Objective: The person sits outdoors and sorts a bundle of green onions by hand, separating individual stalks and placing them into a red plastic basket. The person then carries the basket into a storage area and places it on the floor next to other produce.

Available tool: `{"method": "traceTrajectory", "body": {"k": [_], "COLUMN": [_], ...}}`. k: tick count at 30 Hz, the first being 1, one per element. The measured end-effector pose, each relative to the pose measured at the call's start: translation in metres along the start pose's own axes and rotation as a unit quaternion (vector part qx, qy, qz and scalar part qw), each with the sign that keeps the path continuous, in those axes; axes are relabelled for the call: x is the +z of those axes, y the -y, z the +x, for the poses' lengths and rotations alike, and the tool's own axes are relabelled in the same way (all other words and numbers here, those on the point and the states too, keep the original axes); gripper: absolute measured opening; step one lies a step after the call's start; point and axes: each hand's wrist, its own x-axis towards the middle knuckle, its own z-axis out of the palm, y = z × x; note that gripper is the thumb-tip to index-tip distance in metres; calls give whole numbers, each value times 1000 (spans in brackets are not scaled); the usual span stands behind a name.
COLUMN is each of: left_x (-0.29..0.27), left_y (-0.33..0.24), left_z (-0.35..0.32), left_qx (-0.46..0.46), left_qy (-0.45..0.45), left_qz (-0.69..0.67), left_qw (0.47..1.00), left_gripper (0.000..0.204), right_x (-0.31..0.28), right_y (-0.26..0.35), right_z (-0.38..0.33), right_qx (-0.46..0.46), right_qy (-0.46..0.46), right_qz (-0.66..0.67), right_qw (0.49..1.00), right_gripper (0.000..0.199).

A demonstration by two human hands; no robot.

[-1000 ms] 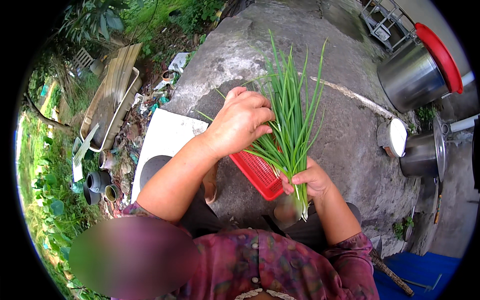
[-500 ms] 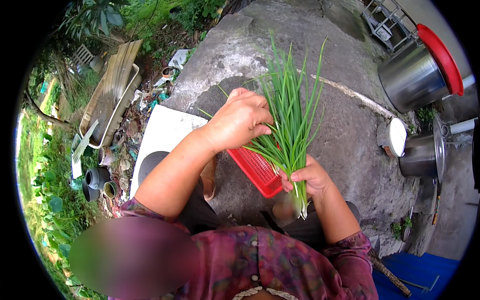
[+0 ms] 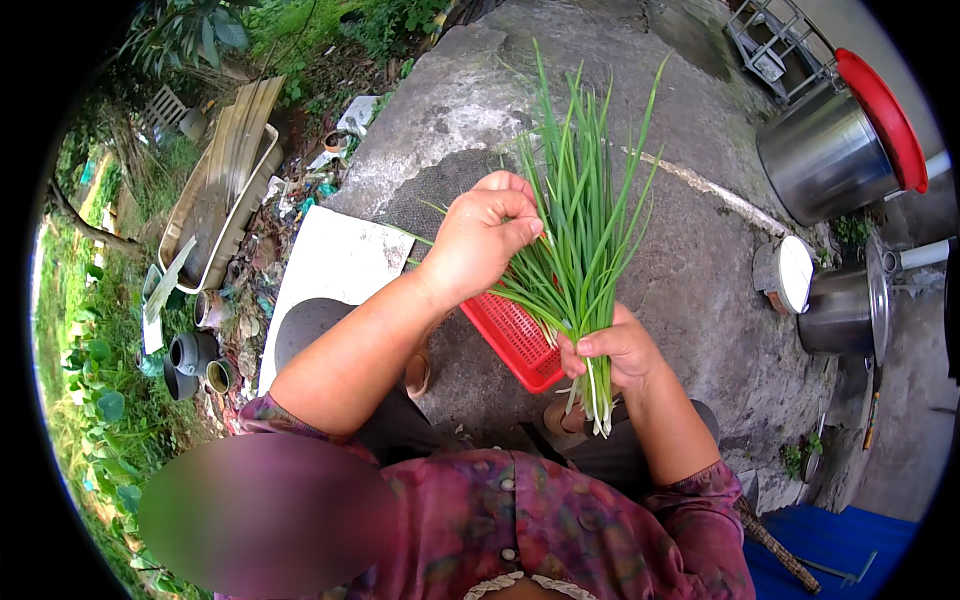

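Between the hands, a bunch of green chives fans upward, pale root ends below. Right hand clamps the base; left hand pinches blades mid-bunch. Beneath both, a red plastic mesh basket. Rough grey concrete slab beyond, open; steel pots far right.

My right hand sits low and close to my body, fingers curled into a closed grip, thumb pointing left across the front. My left hand is higher and further out, forearm angled up from the lower left, fingers bent inward and pinched together.
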Motion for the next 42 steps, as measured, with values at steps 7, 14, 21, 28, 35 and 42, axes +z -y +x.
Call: {"method": "traceTrajectory", "body": {"k": [7,14,21,28,35,42], "left_x": [-22,-1,-1,-3,-38,-259], "left_y": [-7,8,13,5,15,51], "left_z": [10,0,-2,-1,15,-4], "left_qx": [-216,-193,-229,-262,-114,-144], "left_qy": [42,139,124,115,10,-506], "left_qz": [-188,-15,-10,-24,137,498], "left_qw": [957,971,965,958,984,690], "left_gripper": [14,23,19,11,14,80], "right_x": [-4,-1,-3,-2,-6,-5], "right_y": [-4,-12,-13,-12,-9,-2], "right_z": [-1,2,2,2,-3,-8], "right_qx": [-18,-32,-25,-35,-38,-22], "right_qy": [-33,-79,-60,-79,-68,6], "right_qz": [-17,-64,-58,-63,-39,-25], "right_qw": [999,994,996,994,996,999], "right_gripper": [37,37,42,38,39,46]}}
